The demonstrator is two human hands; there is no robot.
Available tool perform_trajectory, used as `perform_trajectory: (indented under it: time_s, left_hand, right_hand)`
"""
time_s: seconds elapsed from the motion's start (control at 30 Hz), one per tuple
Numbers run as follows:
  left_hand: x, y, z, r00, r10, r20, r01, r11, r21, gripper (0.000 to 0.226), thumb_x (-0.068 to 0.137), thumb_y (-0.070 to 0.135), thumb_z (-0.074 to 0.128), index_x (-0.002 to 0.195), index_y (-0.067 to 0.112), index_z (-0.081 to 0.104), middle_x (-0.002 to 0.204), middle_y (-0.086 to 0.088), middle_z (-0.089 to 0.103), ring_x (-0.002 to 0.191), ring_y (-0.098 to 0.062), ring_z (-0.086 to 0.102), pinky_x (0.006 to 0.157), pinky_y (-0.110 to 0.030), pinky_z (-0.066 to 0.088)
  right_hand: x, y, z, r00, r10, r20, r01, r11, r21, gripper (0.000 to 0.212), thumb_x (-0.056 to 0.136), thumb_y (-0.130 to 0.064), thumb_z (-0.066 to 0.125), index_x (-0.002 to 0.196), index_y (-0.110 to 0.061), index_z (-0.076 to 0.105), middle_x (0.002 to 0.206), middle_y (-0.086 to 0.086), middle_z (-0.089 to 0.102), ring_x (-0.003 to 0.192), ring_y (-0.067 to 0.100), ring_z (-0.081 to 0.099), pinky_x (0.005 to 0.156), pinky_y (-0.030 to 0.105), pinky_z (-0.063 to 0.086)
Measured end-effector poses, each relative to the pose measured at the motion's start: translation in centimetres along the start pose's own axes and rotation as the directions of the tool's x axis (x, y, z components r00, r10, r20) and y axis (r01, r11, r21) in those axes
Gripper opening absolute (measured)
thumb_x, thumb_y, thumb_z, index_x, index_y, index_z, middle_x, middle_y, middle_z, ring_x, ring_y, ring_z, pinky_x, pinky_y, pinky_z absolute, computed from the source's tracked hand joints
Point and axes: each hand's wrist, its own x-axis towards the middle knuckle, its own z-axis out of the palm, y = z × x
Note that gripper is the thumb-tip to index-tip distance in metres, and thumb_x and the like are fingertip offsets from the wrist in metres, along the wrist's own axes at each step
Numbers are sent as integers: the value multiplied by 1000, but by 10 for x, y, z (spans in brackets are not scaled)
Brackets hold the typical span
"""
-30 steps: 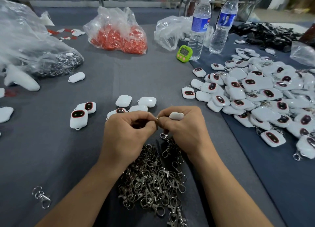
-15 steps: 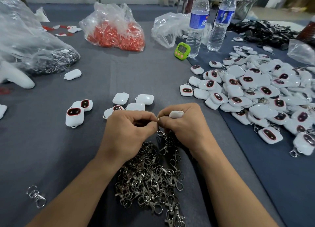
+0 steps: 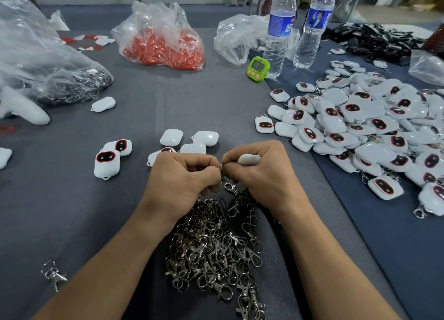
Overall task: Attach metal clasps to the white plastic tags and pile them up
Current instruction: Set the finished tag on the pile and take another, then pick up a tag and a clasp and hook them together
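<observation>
Far left: one clear bag (image 3: pixel 72 84) of dark metal parts; I cannot count them. Low left: one stray clasp (image 3: pixel 53 274), alone on the cloth.

Loose tags (image 3: pixel 107 163): I count two face-up left of the hands, four bunched just behind the left hand and one alone further back.

Left hand (image 3: pixel 182 178): fingers curled, thumb and forefinger pinching the ring of a clasp (image 3: pixel 222 167). A hook shows just below the knuckles; I judge it the same clasp. Under it, between the forearms, is the heap (image 3: pixel 216 247) of clasps, too tangled to count.

Right hand (image 3: pixel 262 175): curled round one tag (image 3: pixel 248 159). Only its white edge shows above the forefinger, close against the ring where the hands meet.

Handling, my read:
- The tag is light, hard-shelled and glossy, so likely slippery. Grip its flat faces and leave the loop corner free.
- The clasp is small, stiff and springy. Take it by the ring with the fingertips.
- A clasp drawn from the heap may drag its neighbours along.

Right: one pile (image 3: pixel 360 127) of finished tags, too many to count. Behind: one green timer (image 3: pixel 258 66) and two bottles (image 3: pixel 278 31).
</observation>
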Motion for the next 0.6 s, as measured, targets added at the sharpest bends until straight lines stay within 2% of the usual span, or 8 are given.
perform_trajectory:
  time_s: [0.1,0.23,0.3,0.37,0.43,0.5,0.57,0.6]
  left_hand:
    - [3,1,-4,998,-46,44,51,992,-119,10,68,9,67,63,11,75,60,-8,65,50,-13,61,47,-16,42]
    - [3,0,-9,994,-34,103,43,996,-84,12,69,5,65,60,10,72,61,-11,64,51,-12,60,47,-16,42]
    - [4,-1,-7,996,-33,87,40,997,-71,11,68,6,64,59,8,70,60,-12,63,51,-12,59,47,-16,41]
    - [4,-2,-3,1000,-28,8,29,998,-62,10,67,8,65,59,8,70,57,-10,63,51,-12,57,47,-16,40]
    - [3,-4,-1,991,18,-132,-15,1000,21,8,67,11,67,60,13,72,52,-5,64,49,-10,54,47,-18,41]
    - [3,-6,-1,963,104,-250,-54,979,198,7,67,20,68,64,23,74,50,-2,63,45,-8,52,46,-20,41]
    - [2,-7,-3,931,212,-296,-91,923,374,6,67,27,67,69,28,72,50,2,61,42,-4,46,45,-19,40]
    - [2,-7,-4,919,255,-302,-106,896,432,5,67,28,67,70,28,71,50,4,59,41,-4,45,45,-18,39]
  right_hand:
    - [-1,-3,-2,998,-68,-9,68,998,17,11,72,-18,73,71,-27,79,63,-6,71,61,6,62,63,29,49]
    - [-3,-4,-3,994,-106,-9,106,994,-14,12,74,-15,74,72,-27,78,64,-7,72,61,3,64,63,24,49]
    - [-4,-5,-2,994,-112,-20,111,993,-31,12,75,-16,75,73,-27,78,66,-7,73,63,4,65,63,25,51]
    - [-5,-6,-1,994,-101,-53,98,994,-51,15,76,-17,76,75,-31,78,68,-9,73,65,3,66,66,25,53]
    - [-5,-4,-2,992,-48,-116,28,986,-163,18,80,-17,75,75,-34,78,69,-12,74,70,2,67,70,24,54]
    - [-6,-3,-3,987,34,-159,-81,951,-298,24,85,-13,69,82,-34,79,78,-13,76,81,3,69,77,21,54]
    - [-6,-4,-3,989,85,-121,-126,915,-384,33,88,-6,60,94,-32,80,91,-11,77,92,7,68,77,14,49]
    - [-6,-6,-5,993,98,-72,-119,903,-414,37,89,-4,57,97,-31,80,94,-11,77,91,8,67,72,11,48]
